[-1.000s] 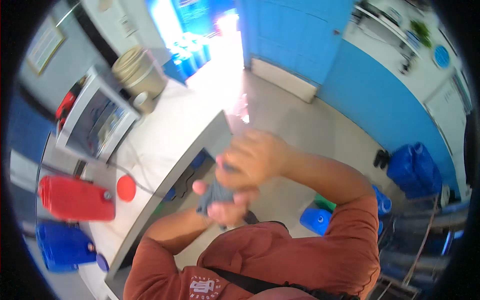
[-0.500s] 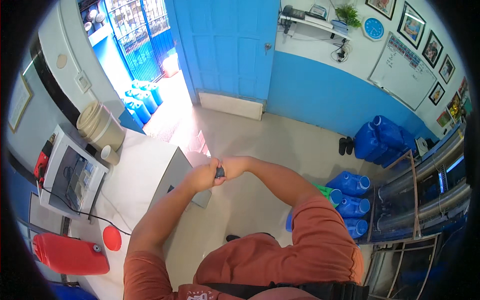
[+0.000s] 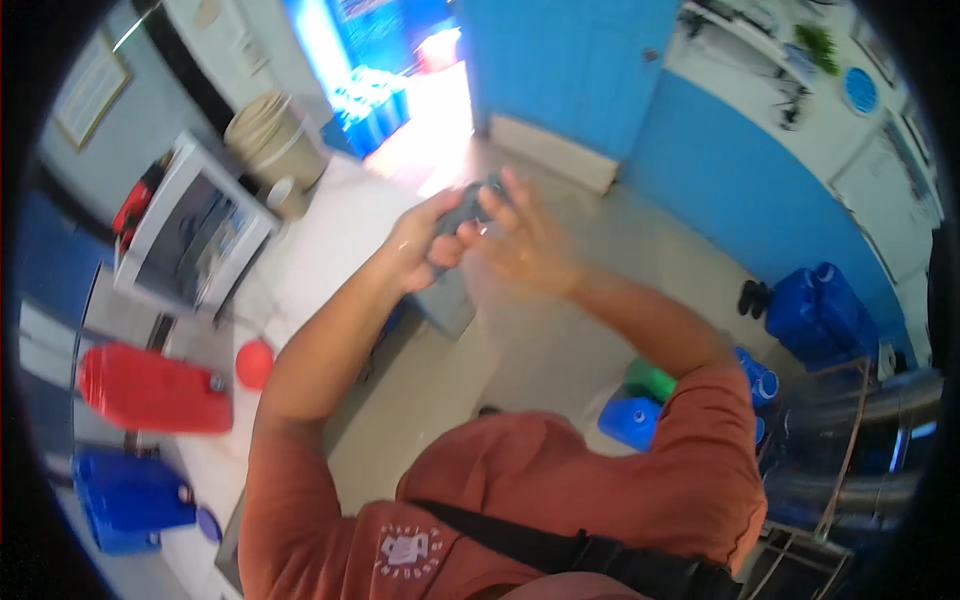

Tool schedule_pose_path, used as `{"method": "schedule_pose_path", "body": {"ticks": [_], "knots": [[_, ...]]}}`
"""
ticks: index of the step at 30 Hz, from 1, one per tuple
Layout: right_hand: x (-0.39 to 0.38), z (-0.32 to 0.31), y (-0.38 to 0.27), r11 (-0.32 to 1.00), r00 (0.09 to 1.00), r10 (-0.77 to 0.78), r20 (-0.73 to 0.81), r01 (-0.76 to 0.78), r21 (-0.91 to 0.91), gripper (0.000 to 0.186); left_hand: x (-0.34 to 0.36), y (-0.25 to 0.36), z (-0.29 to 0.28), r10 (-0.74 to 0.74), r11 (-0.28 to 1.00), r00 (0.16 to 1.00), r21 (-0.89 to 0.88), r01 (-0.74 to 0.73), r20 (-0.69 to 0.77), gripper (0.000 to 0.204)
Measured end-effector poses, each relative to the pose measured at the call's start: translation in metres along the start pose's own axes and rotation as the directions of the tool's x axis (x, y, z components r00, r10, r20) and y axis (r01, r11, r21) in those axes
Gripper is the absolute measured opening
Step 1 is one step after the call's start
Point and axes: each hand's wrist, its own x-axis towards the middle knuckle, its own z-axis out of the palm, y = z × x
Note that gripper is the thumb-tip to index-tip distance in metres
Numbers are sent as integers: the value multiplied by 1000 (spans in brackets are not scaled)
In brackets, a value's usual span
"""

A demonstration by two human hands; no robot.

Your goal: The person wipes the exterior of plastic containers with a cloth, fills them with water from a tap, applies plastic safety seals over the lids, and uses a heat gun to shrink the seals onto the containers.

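Above the floor near the table's far corner, my left hand (image 3: 412,245) is closed around a small dark grey object (image 3: 462,214), thumb on top and fingers beneath. Its exact kind cannot be made out, as fingers cover part of it. My right hand (image 3: 528,245) comes in from the right, blurred by motion. Its fingers are spread and reach over the far end of the grey object, where I cannot tell whether they touch it.
The white table (image 3: 345,215) at left bears a glass-fronted cabinet (image 3: 205,235), beige buckets (image 3: 270,135), a cup (image 3: 287,198), a red jug (image 3: 155,390), a red lid (image 3: 254,365) and a blue jug (image 3: 130,495). Blue jugs (image 3: 632,420) stand on the floor at right. A blue door (image 3: 560,80) is ahead.
The view has swung left and down, bringing the blue jug on the table into sight. My hands were clasped together; now the right one has opened and more of the grey object shows.
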Motion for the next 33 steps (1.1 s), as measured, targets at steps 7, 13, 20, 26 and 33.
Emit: {"method": "schedule_pose_path", "body": {"ticks": [7, 13, 20, 26, 33], "knots": [[55, -9, 17, 992, 893, 106, 437, -127, 17, 29, -12, -22, 41, 178, 973, 959, 184, -138, -222, 22], [42, 35, -16, 885, 659, 327, 677, -464, 24, 16, 28, -48, -25, 735, 240, 672, 962, -133, -91, 40], [10, 64, -48, 642, 652, 267, 710, -670, 373, 15, -15, -48, -17, 572, -87, 818, 996, -20, 66, 42], [27, 57, -79, 361, 452, 269, 851, -866, 346, 23, -40, -54, -38, 574, -313, 783, 948, -62, 241, 40], [46, 47, -95, 258, 510, 274, 815, -856, 449, 27, -77, -41, -31, 533, -387, 793, 918, -83, 296, 38]]}}
